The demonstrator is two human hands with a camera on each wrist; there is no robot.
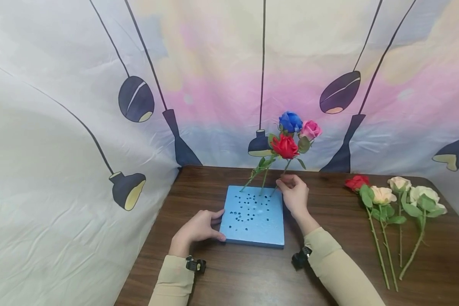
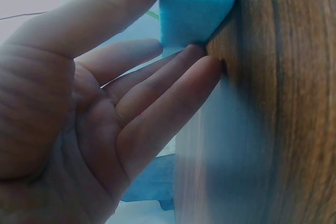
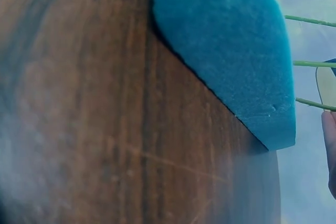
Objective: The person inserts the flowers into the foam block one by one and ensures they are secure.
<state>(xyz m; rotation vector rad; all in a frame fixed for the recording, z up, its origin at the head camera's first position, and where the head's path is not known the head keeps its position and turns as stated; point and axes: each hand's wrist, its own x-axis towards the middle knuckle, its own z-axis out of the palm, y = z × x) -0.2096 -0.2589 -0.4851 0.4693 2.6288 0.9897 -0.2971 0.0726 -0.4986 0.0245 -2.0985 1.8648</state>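
Observation:
A light blue foam block (image 1: 254,216) with many small holes lies on the table. In its far part stand a blue rose (image 1: 290,122), a red rose (image 1: 285,146) and a pink rose (image 1: 311,129), their stems leaning right. My right hand (image 1: 295,195), at the block's far right corner, pinches the rightmost stem low down, the one running up towards the pink head. The right wrist view shows a fingertip (image 3: 329,148) at that stem. With thumb and fingers spread and fairly straight, my left hand (image 1: 199,227) touches the block's left side; its fingertips (image 2: 210,66) reach the lower edge.
Loose roses lie on the right of the brown table (image 1: 329,263): a red one (image 1: 357,182), a peach one (image 1: 383,195) and two pale ones, the larger being whitish (image 1: 424,197). Behind the table hangs a cloth (image 1: 222,63) printed with lamps.

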